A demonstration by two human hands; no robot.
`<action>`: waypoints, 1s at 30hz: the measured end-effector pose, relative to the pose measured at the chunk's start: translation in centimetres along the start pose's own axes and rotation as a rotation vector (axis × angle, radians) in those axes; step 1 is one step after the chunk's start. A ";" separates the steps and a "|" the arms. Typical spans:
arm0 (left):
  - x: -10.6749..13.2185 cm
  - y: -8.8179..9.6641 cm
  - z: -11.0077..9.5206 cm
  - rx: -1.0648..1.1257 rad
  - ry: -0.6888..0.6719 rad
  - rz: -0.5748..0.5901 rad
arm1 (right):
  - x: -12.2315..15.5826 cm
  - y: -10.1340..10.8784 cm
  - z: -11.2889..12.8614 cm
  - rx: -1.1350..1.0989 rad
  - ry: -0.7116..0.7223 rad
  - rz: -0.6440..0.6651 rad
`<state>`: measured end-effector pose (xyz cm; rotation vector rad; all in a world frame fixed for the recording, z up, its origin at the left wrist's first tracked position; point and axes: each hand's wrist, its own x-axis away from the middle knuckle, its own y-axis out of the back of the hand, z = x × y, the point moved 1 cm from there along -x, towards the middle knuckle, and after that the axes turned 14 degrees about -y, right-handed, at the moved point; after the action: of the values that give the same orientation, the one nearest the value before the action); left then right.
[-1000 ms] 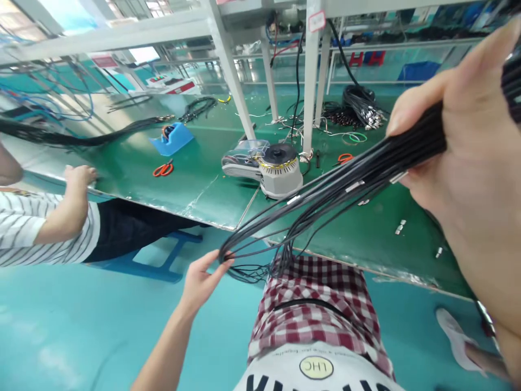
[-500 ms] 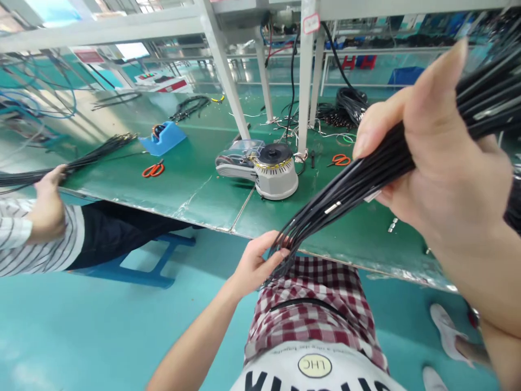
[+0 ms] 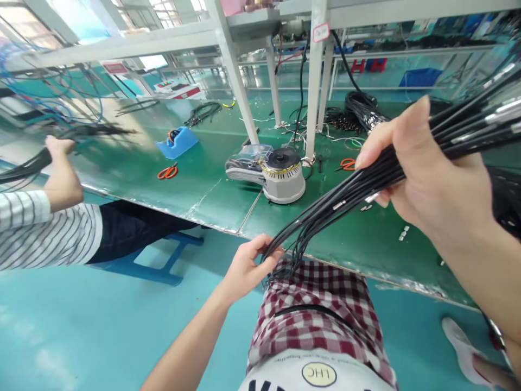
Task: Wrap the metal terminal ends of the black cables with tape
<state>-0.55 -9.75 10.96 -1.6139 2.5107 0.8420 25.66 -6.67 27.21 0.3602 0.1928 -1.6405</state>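
Note:
A thick bundle of black cables (image 3: 345, 187) slants across the front of the bench, from upper right down towards my lap. My right hand (image 3: 435, 146) is wrapped around its upper part, thumb pointing up. Lower down, my left hand (image 3: 254, 263) pinches some of the strands near the bench edge, while other strands droop loose beside its fingers. White labels or sleeves show along the cables. Behind the bundle stands a round grey-white tape dispenser (image 3: 284, 182) with a black top. Orange-handled scissors (image 3: 347, 164) lie just beyond the bundle.
On the green bench (image 3: 211, 184) are a blue tape holder (image 3: 178, 142), a second pair of orange scissors (image 3: 167, 172) and a coiled cable pile (image 3: 360, 108). White posts (image 3: 316, 81) rise from the bench. At left, a co-worker's hand (image 3: 61, 146) holds another black bundle.
My right hand has shifted slightly left with the bundle, and the strands near my left hand hang more loosely apart. The co-worker's hand has risen with its bundle. The view has shifted a little.

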 end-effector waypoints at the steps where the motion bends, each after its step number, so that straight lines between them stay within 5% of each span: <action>1: -0.3 -0.2 0.0 -0.004 -0.003 -0.007 | 0.0 0.0 0.0 -0.005 -0.001 0.004; 5: -2.5 -1.0 -1.4 0.039 -0.144 -0.068 | 0.1 0.1 -0.4 -0.004 -0.029 0.049; 11: -6.8 -1.6 -6.1 0.182 -0.363 -0.179 | 0.8 -0.5 -1.4 0.044 -0.045 0.248; 20: -9.8 -2.6 -7.3 0.066 -0.210 -0.018 | 0.1 -0.3 -3.2 0.294 0.130 0.365; 25: -9.8 -1.8 -7.3 -0.013 -0.153 0.051 | -0.2 0.0 -4.1 0.233 0.078 0.435; 30: -9.1 -2.1 -6.4 -0.206 -0.178 -0.023 | -0.2 -0.1 -5.0 0.099 -0.017 0.442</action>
<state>7.02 -5.79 18.40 -1.5381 2.3460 1.2179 26.13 -4.80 22.57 0.4306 0.0152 -1.2183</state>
